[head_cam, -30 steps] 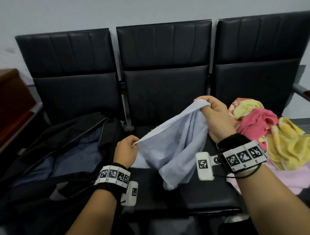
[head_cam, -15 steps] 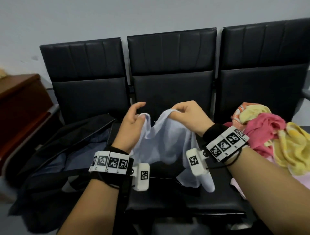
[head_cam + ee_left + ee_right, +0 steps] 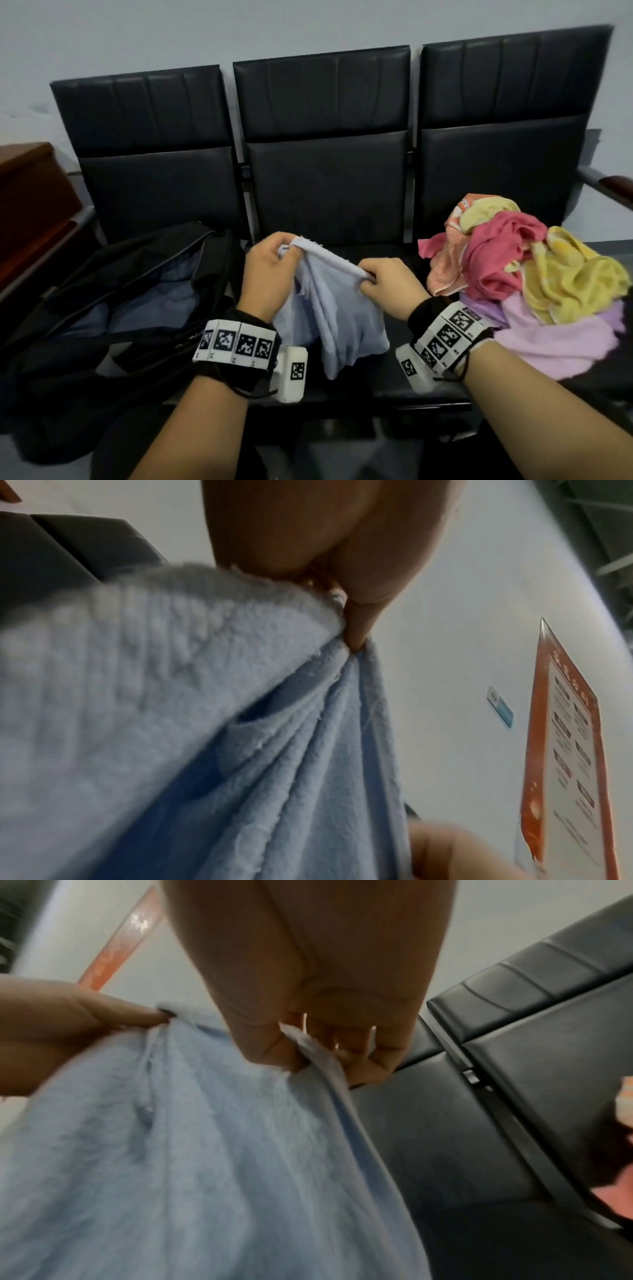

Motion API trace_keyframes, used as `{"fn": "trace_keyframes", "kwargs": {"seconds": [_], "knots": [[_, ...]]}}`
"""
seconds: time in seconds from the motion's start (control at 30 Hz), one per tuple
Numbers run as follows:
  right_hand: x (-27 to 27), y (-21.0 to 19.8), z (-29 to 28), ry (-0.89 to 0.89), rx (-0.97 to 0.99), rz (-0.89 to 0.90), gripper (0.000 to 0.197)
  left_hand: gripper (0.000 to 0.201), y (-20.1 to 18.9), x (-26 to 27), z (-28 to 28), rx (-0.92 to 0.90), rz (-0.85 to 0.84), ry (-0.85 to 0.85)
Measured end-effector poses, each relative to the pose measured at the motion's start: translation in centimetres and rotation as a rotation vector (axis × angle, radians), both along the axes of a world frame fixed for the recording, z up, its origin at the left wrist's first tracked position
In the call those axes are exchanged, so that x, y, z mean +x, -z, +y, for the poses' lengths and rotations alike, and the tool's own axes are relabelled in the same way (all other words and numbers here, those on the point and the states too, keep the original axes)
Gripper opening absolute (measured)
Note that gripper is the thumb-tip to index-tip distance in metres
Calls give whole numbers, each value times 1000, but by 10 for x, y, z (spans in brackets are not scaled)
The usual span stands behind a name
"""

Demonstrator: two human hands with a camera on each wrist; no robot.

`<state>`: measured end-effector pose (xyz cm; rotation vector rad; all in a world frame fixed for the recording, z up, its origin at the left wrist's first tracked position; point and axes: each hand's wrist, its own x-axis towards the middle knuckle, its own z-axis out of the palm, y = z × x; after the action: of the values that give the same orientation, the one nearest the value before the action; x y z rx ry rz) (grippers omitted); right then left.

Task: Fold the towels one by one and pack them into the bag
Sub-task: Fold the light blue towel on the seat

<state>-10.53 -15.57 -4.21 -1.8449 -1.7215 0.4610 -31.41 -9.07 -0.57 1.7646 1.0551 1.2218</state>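
Left hand (image 3: 270,274) and right hand (image 3: 387,287) both pinching the top edge of a blue towel (image 3: 335,322), hanging bunched over the middle seat (image 3: 359,383); open bag (image 3: 113,308) left, towel pile (image 3: 534,270) right

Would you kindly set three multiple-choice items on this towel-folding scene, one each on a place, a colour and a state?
1. Where does the open black fabric bag lie?
A. on the leftmost seat
B. on the rightmost seat
C. on the wooden cabinet

2. What colour is the terry towel held up by both hands?
A. pink
B. yellow
C. light blue

3. How is that towel held?
A. spread flat on the seat
B. pinched along its top edge, hanging
C. already in the bag

Answers: 1 A, the bag lies left of the hands; 2 C, both wrist views show pale blue pile; 3 B, the left hand and right hand each keep a grip on the edge while the rest hangs.
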Motion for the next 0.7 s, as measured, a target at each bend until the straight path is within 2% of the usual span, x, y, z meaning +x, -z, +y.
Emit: {"fn": "trace_keyframes", "kwargs": {"seconds": [0.2, 0.43, 0.5, 0.6, 0.7], "knots": [[36, 36, -9, 121, -103, -77, 27, 17, -4, -30, 11, 18, -157, -204], [57, 46, -8, 130, -29, 126, 29, 16, 0, -44, 11, -18, -179, -312], [53, 39, -9, 111, 58, 257, 24, 15, 0, -41, 10, -39, -174, -337], [39, 19, -13, 30, 217, 661, 22, 13, -1, -25, 8, -120, -157, -270], [23, 5, -12, -14, 241, 862, 28, 30, 3, -4, 5, -121, -24, -152]]}}
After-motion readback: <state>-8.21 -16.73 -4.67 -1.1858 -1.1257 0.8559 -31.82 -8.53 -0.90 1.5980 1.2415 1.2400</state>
